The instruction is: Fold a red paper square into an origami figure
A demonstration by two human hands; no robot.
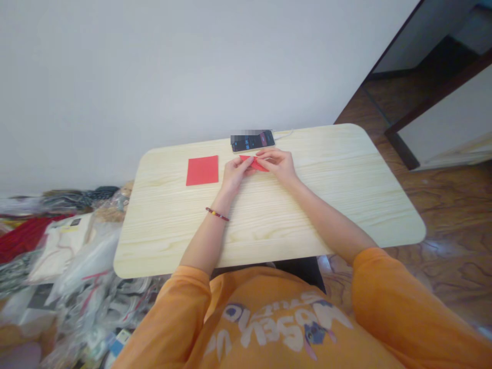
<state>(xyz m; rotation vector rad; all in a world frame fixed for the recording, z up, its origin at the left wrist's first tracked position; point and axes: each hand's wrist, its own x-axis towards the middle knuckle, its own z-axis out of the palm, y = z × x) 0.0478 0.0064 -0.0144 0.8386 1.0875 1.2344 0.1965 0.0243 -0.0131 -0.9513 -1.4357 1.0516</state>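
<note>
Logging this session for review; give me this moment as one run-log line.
left hand: on folded red paper | right hand: on same paper | beside: red paper square, smartphone

Can't really make out the shape of the folded red paper [255,163]: the left hand [233,174] and right hand [278,166] cover most of it. The phone [258,141] has a pixelated blur on its left end, and its screen digits are too tiny to read. The bagged pile [88,287] at near left runs off the frame.

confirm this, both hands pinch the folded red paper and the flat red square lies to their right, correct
No, the head view shows the flat red square left of the left hand and right hand, which pinch the folded red paper.
</note>
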